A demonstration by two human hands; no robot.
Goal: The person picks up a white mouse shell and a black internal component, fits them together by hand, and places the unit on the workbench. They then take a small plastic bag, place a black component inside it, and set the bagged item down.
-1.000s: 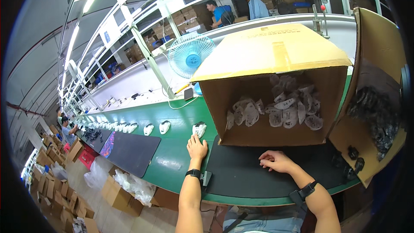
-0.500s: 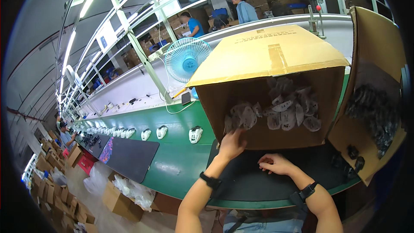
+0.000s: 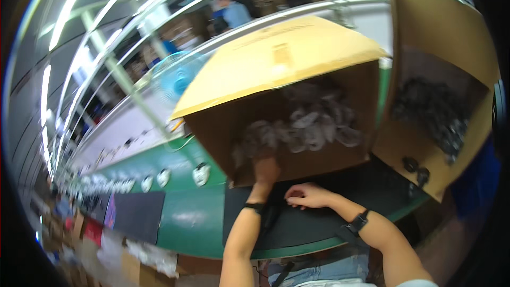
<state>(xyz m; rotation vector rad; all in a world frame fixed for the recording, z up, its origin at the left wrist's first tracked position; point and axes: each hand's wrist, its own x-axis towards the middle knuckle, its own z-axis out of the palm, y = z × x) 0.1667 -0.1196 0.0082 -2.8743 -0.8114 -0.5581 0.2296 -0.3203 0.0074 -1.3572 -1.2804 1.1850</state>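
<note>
1. Translucent plastic bags (image 3: 311, 122), each apparently wrapped around a pale part: heaped inside the cardboard carton (image 3: 287, 48), mostly toward its back and middle. Outlines blurred; contents hard to make out.
2. Left hand (image 3: 266, 167): in at the carton's open front, lower left, fingertips up against the nearest bags. Fingers blurred and in shadow; cannot tell whether they are spread or gripping a bag. Dark band on the wrist.
3. Right hand (image 3: 311, 196): just outside the carton, low over the black mat (image 3: 303, 231). Fingers loosely curled, narrow gap between thumb and forefinger. Dark band on this wrist too.
4. Carton: on its side, mouth facing the person, yellowish-lit side uppermost with a tape strip, front edge at the mat.
5. Right of it: second carton (image 3: 446, 26), open, tilted, holding a mass of dark parts in clear plastic (image 3: 433, 109). A few black pieces (image 3: 417, 170) lie near its lower edge.
6. Left of it: green workbench (image 3: 186, 215). White-and-black molded part (image 3: 201, 174) nearest, others in a row running off leftward; dark pad (image 3: 139, 215) in front of the row.
7. Behind: blue fan (image 3: 178, 81); farther back, a blurred person in blue (image 3: 236, 13).
</note>
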